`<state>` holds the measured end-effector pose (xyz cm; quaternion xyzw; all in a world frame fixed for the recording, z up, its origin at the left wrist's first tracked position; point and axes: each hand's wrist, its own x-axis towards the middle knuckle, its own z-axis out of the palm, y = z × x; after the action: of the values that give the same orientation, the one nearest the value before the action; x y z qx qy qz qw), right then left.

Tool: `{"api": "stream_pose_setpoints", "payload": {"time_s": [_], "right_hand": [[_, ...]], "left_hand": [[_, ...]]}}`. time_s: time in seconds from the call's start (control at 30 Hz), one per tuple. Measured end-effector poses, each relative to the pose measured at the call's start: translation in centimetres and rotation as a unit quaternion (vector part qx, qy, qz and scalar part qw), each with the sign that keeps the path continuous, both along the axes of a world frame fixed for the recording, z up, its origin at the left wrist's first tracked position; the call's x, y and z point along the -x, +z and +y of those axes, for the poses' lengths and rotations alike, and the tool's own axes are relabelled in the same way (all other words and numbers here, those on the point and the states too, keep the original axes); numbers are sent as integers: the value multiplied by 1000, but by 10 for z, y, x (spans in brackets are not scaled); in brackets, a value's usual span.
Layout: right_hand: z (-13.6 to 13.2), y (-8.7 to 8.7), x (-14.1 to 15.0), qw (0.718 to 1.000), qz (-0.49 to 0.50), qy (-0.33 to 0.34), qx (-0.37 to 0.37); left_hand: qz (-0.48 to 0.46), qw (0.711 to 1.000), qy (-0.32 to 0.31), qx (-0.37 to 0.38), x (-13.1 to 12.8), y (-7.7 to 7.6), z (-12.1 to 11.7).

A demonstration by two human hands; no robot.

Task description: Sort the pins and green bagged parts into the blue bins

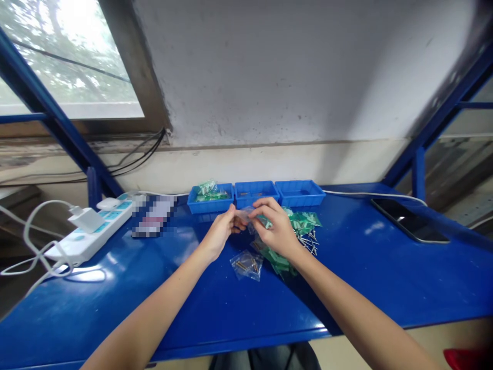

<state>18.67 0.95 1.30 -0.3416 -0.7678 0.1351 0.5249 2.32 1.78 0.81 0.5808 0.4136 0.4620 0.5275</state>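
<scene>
My left hand (222, 230) and my right hand (274, 227) meet above the blue table (365, 277), both pinching a small clear plastic bag (246, 215) held between their fingertips. Below them lies another small clear bag with brown metal parts (246, 264). Under and beside my right hand is a heap of green packets (304, 222) and several loose metal screws (310, 241). More green packets (279, 261) lie by my right wrist.
Three blue trays stand at the table's back: the left tray (210, 204) holds green packets, the middle tray (256, 192) and right tray (299, 192) look almost bare. A white power strip (90, 228) with cables lies at left. A black phone (410, 220) lies at right.
</scene>
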Motion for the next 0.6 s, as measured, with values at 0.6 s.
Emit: {"api": "stream_pose_setpoints", "payload": {"time_s": [0.6], "right_hand": [[8, 10, 0, 920, 242, -65, 302]], "left_hand": [[388, 838, 124, -362, -2, -7, -7]]}}
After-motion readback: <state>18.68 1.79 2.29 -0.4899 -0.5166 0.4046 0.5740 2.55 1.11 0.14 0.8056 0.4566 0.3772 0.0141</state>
